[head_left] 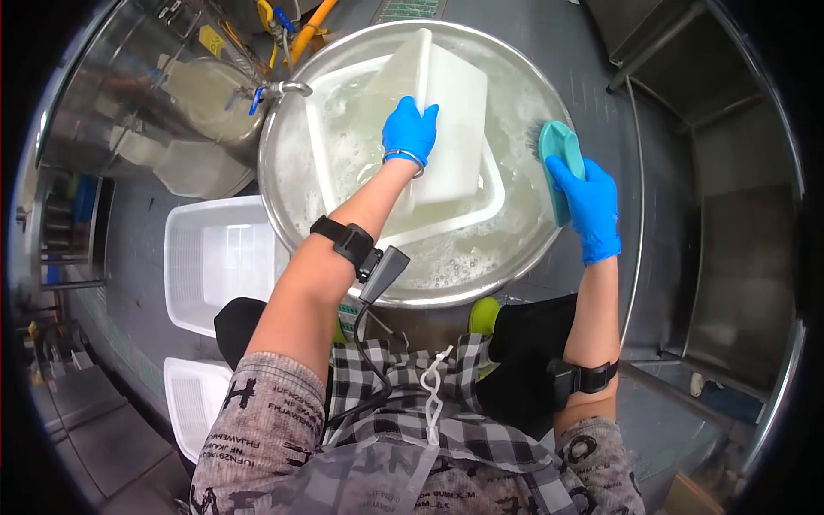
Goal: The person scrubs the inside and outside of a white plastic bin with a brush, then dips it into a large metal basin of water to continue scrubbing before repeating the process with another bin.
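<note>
A large round metal tub (273, 184) holds cloudy, sudsy water. My left hand (409, 131), in a blue glove, is closed on the rim of a white plastic container (455, 120) tilted on its side in the tub. Another white rim (319, 154) lies partly under water around and below it. At the tub's right edge my right hand (590, 202), also gloved in blue, grips a teal scrubbing brush (560, 154). The brush's dark bristles face left, apart from the container.
A metal tap (296, 88) reaches over the tub's upper left rim. Two white bins, one upper (227, 257) and one lower (199, 403), stand on the floor at left. Steel equipment (742, 257) lines the right side, and an orange hose (311, 33) runs at the top.
</note>
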Motion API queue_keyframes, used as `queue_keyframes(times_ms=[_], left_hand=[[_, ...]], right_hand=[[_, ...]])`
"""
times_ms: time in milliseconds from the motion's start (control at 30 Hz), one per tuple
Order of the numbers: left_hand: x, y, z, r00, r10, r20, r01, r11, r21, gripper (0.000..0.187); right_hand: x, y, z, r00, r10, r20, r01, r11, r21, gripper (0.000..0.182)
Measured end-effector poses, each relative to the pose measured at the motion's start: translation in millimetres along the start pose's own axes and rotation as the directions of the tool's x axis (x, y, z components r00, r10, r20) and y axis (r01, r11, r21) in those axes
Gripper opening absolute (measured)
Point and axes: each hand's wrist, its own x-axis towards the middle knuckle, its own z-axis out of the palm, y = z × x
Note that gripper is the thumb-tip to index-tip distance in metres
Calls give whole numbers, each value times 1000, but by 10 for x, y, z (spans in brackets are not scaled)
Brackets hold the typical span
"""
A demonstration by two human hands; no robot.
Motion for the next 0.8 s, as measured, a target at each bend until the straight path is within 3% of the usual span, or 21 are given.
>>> queue_keyframes(times_ms=[67, 133, 167, 233, 300, 400, 500, 800], left_hand=[[4, 19, -29, 999, 41, 4, -41, 999, 20, 36], [-27, 28, -86, 989, 61, 134, -78, 989, 125, 38], [-42, 23, -106, 990, 62, 129, -78, 989, 126, 38], [-92, -28, -119, 940, 174, 293, -224, 963, 148, 37], [-173, -100, -82, 924, 207, 323, -272, 947, 173, 36], [-315, -187, -112, 832, 267, 486, -436, 857, 276, 32], [-408, -553, -6, 771, 375, 515, -551, 798, 244, 28], [-386, -843, 234, 752, 328, 572, -607, 684, 406, 18]], right_hand=[[-29, -4, -33, 1000, 19, 0, -19, 1000, 4, 33], [-37, 27, -32, 1000, -1, -7, 2, 1000, 7, 35], [-33, 35, -33, 1000, -16, -19, 16, 1000, 8, 36], [-41, 25, -39, 1000, -14, -18, 14, 1000, 19, 36], [-37, 30, -49, 1000, -6, -19, 6, 1000, 28, 35], [-31, 55, -52, 999, 21, 27, -23, 996, 82, 33], [-37, 62, -25, 1000, 6, 23, -8, 995, 101, 32], [-24, -15, -9, 997, 44, 59, -48, 997, 66, 31]])
